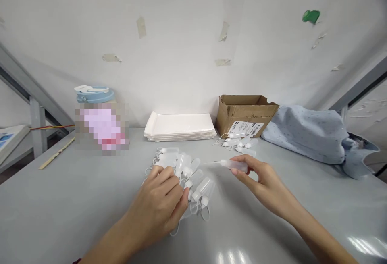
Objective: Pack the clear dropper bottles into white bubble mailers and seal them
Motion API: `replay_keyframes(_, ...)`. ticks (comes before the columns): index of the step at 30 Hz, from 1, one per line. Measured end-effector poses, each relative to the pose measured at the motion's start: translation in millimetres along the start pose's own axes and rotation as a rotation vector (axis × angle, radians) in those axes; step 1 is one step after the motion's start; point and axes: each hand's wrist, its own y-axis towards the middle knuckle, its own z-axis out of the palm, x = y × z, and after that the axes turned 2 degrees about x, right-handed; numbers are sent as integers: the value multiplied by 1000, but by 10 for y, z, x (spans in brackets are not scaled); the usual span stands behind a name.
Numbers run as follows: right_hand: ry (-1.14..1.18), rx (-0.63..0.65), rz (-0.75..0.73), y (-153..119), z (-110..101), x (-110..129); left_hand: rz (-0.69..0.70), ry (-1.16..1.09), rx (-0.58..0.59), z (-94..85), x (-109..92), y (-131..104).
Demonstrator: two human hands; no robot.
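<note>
Between the thumb and fingers of my right hand [263, 177] is a small translucent squeeze bottle [231, 164], held on its side with its thin tip pointing left. My left hand [161, 197] is closed over the near left part of a loose pile of similar squeeze bottles [202, 188] with white caps and looped straps. Its fingers are curled, and whatever is in them is hidden. A smaller group of the same bottles [237, 141] lies beyond my right hand, in front of the cardboard box.
Against the wall sits a stack of white padded envelopes [184, 126]. To its right are an open cardboard box [242, 115] and a light blue cloth [308, 133]. A blue-lidded container [94, 94] and a thin wooden stick [57, 153] are on the left of the grey table [75, 199].
</note>
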Motion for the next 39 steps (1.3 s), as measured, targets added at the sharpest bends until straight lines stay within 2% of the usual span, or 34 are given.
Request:
replay_keyframes(5, 328, 137, -69, -75, 32, 153, -144, -87, 80, 14, 11, -20)
replay_keyframes(10, 454, 200, -58, -111, 97, 186, -227, -171, 139, 42, 14, -38)
replay_keyframes(16, 477, 212, -16, -112, 117, 190, -182, -276, 54, 24, -24, -39)
replay_keyframes(19, 491, 212, 4, -107, 121, 184, -204, -335, 41, 4, -32, -24)
replay_keyframes(21, 514, 225, 14, -106, 128, 176, -292, -419, 55, -20, -46, 3)
replay_keyframes(25, 583, 266, 19, -110, 153, 161, -752, -791, 244, -100, -93, 86)
replay_keyframes(27, 614, 282, 14, -113, 165, 161, -914, -974, 320, -133, -101, 115)
replay_keyframes(29, 644, 289, 10, -115, 172, 166, -967, -1055, 339, -149, -97, 124)
replay_keyframes(32, 674, 300, -2, -116, 174, 182, -1010, -1052, 343, -140, -87, 109)
replay_keyframes(39, 680, 309, -15, -102, 173, 205, -997, -1181, 285, -48, -125, 46)
